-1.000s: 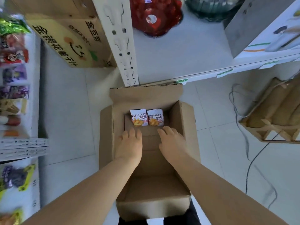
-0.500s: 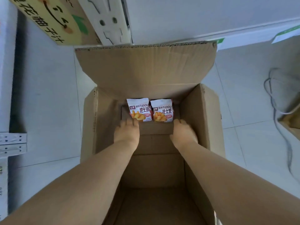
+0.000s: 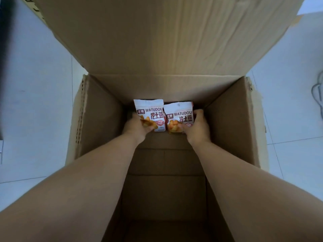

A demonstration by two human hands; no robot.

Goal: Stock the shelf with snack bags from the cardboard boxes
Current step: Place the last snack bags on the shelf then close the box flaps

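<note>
Pale floor tiles (image 3: 35, 102) on your left, and then it's all cardboard box (image 3: 101, 116), deep and nearly bare, with the tall far flap (image 3: 166, 41) leaning up over the opening.

Your left hand (image 3: 135, 129) is right down at the far end of the box floor, wrapped round the lower left corner of the left snack bag (image 3: 150, 110). That's a corner hold, so watch it. Lift fast and I'd expect the bag to swing or slide out of your fingers and drop back in.

The right snack bag (image 3: 180, 113) sits hard against its neighbour, and their inner edges look to be touching or slightly overlapped. Pull one up ahead of the other and it may drag its partner askew. Raise them together.

Your right hand (image 3: 197, 127) has that second bag gripped at its lower right, fingers curled over the side edge. It's close to the right wall of the box, so knuckles could scrape cardboard on the way up. Go easy on the squeeze too. These are puffy bags and a hard clench would likely crush what's inside.

Coming out, mind the flap overhead. A bag top could catch on it. Over at the far right a cable (image 3: 317, 95) loops across the tiles, and that's a snag for your foot if you turn that way with both hands full. No shelf in view from here.
</note>
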